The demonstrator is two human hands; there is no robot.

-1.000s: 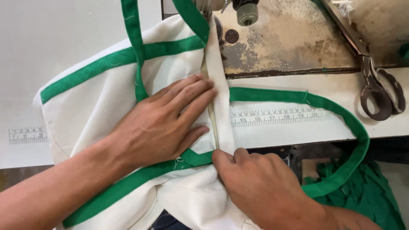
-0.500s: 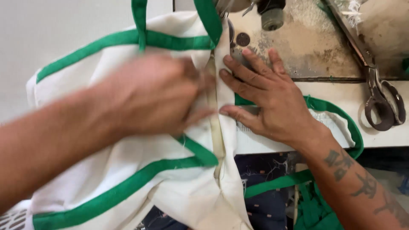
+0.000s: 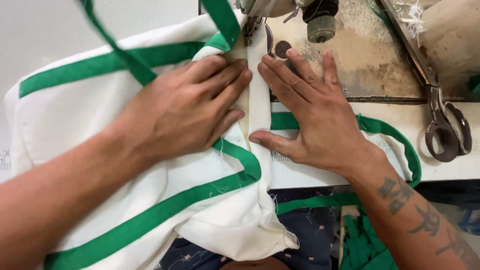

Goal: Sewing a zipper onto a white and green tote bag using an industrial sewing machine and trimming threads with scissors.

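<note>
A white cloth piece [image 3: 75,120] with green binding tape [image 3: 150,215] lies across a sewing machine table. My left hand [image 3: 185,107] presses flat on the cloth, fingers pointing toward the machine's needle area [image 3: 252,22]. My right hand [image 3: 310,110] lies flat beside it, fingers spread, pinning a folded white seam strip [image 3: 259,85] between the two hands. Neither hand grips anything. A green strap [image 3: 120,55] loops up over the cloth toward the top edge.
The worn metal bed of the sewing machine [image 3: 365,60] sits at the top right. Large scissors [image 3: 442,120] lie on the white tabletop at the right. A heap of green tape [image 3: 370,245] hangs below the table edge.
Both hands have slid up the seam toward the needle. My right hand moved from the cloth's lower edge to lie flat next to the machine bed. The cloth has shifted up.
</note>
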